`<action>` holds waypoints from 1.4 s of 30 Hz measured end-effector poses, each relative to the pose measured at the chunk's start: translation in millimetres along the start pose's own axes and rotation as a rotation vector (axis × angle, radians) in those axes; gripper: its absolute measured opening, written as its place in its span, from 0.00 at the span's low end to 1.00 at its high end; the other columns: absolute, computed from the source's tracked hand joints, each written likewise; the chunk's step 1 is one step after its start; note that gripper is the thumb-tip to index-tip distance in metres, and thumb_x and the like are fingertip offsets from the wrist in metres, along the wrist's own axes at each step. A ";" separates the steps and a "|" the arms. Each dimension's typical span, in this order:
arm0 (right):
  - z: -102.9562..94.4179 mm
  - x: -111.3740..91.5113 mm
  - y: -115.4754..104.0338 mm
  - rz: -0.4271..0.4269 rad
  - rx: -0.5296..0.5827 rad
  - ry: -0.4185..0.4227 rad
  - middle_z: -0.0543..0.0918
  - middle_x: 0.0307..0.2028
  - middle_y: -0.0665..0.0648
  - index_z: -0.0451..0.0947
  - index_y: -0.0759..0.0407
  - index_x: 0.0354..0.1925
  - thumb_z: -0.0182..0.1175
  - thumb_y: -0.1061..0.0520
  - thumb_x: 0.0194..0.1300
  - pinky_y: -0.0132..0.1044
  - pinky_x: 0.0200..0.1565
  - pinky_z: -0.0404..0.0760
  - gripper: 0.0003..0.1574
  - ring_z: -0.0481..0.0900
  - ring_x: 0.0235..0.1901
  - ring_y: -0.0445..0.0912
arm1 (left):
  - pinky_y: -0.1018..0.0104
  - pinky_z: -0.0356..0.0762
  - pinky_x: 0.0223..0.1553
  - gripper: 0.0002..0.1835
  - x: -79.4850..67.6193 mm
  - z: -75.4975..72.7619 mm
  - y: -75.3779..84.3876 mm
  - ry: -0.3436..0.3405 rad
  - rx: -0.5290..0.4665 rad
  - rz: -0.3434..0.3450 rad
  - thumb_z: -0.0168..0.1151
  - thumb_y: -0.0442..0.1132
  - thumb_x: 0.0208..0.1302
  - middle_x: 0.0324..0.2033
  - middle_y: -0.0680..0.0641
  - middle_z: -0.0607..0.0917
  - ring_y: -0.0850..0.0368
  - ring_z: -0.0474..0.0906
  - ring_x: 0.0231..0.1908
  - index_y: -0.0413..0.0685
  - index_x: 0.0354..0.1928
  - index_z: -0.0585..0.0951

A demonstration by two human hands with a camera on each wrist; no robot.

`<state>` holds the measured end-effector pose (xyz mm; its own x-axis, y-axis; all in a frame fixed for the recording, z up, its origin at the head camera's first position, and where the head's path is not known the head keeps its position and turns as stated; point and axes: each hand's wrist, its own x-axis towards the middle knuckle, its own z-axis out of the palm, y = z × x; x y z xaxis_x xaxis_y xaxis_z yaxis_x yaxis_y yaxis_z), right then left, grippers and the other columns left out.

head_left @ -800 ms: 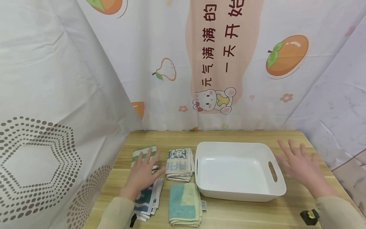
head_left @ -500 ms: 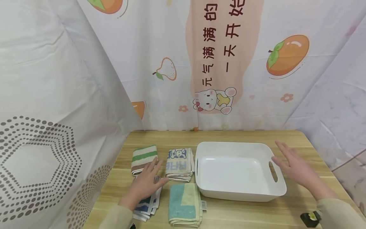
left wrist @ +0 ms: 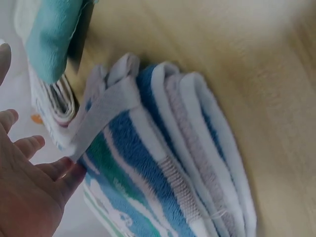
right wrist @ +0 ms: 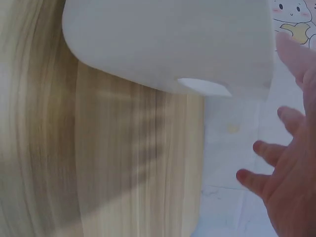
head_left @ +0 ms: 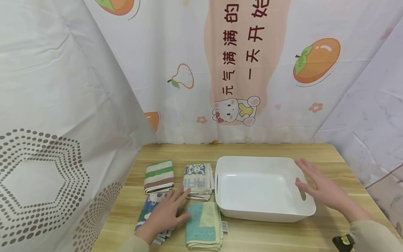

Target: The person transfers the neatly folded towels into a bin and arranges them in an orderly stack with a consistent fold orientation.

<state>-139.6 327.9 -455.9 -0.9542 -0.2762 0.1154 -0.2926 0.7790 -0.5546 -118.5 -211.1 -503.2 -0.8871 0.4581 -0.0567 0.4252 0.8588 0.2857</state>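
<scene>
Right, count first: four folded towels (head_left: 201, 232) in two rows of two, one white bin (head_left: 252, 192), all on one desk (head_left: 252, 238). Towels are looped terry cloth, layers showing at the edges: a green-and-brown striped towel (head_left: 159, 173) far left, a bear-print towel (head_left: 196, 178) just beside the bin, a blue-and-green towel (head_left: 147, 206) near left, a teal-and-yellow towel (head_left: 201, 222) near right, one white label (head_left: 224, 226) sticking out. Bin: smooth, rounded rectangle, glossy inside, oval handle slot (head_left: 303, 194) in each short end. Desk has wood grain.

My left grip (head_left: 166, 214) is spread, palm over the blue-and-green towel, fingertips at its edge; can't tell if they touch. My right grip (head_left: 329, 190) has straight, parted fingers and thumb, pinching nothing, at the bin's right end; contact unclear. Both forearms reach forward in beige sleeves (head_left: 374, 234).
</scene>
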 end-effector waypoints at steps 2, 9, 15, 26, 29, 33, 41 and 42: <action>2.0 -1.7 1.1 -0.020 0.002 -0.009 0.41 0.72 0.50 0.44 0.40 0.72 0.57 0.46 0.65 0.70 0.55 0.49 0.46 0.41 0.69 0.60 | 0.32 0.54 0.56 0.44 -0.8 5.1 1.1 -0.011 0.026 0.010 0.49 0.70 0.57 0.71 0.46 0.50 0.35 0.47 0.67 0.65 0.72 0.49; 8.5 -7.7 6.5 -0.094 -0.010 -0.022 0.42 0.72 0.49 0.47 0.42 0.72 0.60 0.49 0.63 0.56 0.65 0.38 0.47 0.36 0.70 0.52 | 0.36 0.52 0.59 0.44 -4.3 17.9 7.4 -0.048 0.090 0.053 0.43 0.74 0.56 0.71 0.47 0.51 0.34 0.44 0.67 0.66 0.72 0.50; 10.8 -10.9 6.1 -0.152 -0.041 -0.019 0.44 0.72 0.51 0.51 0.43 0.71 0.63 0.49 0.59 0.49 0.66 0.36 0.48 0.36 0.70 0.54 | 0.41 0.47 0.63 0.44 -8.3 23.9 13.2 -0.090 0.107 0.096 0.42 0.74 0.57 0.71 0.47 0.51 0.39 0.42 0.69 0.66 0.72 0.50; 14.9 -17.3 7.3 -0.161 -0.096 -0.017 0.43 0.72 0.53 0.53 0.42 0.71 0.65 0.47 0.57 0.46 0.66 0.40 0.48 0.39 0.70 0.53 | 0.39 0.55 0.59 0.45 -9.4 30.2 23.9 -0.108 0.028 0.102 0.44 0.73 0.57 0.69 0.43 0.55 0.35 0.49 0.66 0.63 0.73 0.48; 15.3 -18.1 8.8 -0.169 -0.115 -0.011 0.43 0.72 0.53 0.54 0.44 0.70 0.64 0.47 0.58 0.50 0.66 0.39 0.47 0.41 0.69 0.59 | 0.37 0.56 0.57 0.45 -9.0 32.0 26.9 -0.098 0.024 0.102 0.44 0.72 0.58 0.69 0.41 0.56 0.33 0.51 0.65 0.62 0.73 0.48; 17.1 -17.6 9.7 -0.202 -0.159 0.021 0.45 0.72 0.56 0.56 0.46 0.70 0.64 0.47 0.58 0.49 0.66 0.30 0.46 0.49 0.66 0.66 | 0.35 0.57 0.56 0.45 -7.8 33.8 31.0 -0.088 0.009 0.092 0.46 0.72 0.57 0.67 0.41 0.59 0.34 0.56 0.64 0.63 0.72 0.49; 18.9 -18.6 9.3 -0.201 -0.151 0.035 0.44 0.72 0.54 0.57 0.45 0.69 0.64 0.47 0.58 0.54 0.65 0.30 0.45 0.50 0.65 0.67 | 0.38 0.61 0.55 0.46 -2.4 36.3 35.9 -0.095 -0.017 0.046 0.50 0.72 0.55 0.64 0.43 0.63 0.39 0.60 0.61 0.63 0.72 0.50; 19.2 -18.5 9.5 -0.203 -0.155 0.037 0.45 0.72 0.54 0.58 0.46 0.69 0.64 0.47 0.58 0.54 0.65 0.30 0.44 0.50 0.65 0.67 | 0.39 0.62 0.55 0.47 -1.5 37.0 35.8 -0.097 -0.014 0.041 0.50 0.72 0.54 0.64 0.43 0.63 0.39 0.60 0.61 0.63 0.72 0.50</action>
<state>-123.5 329.6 -479.1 -0.8755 -0.4176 0.2432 -0.4823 0.7871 -0.3846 -95.3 -172.5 -528.3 -0.8469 0.5138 -0.1368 0.4580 0.8357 0.3031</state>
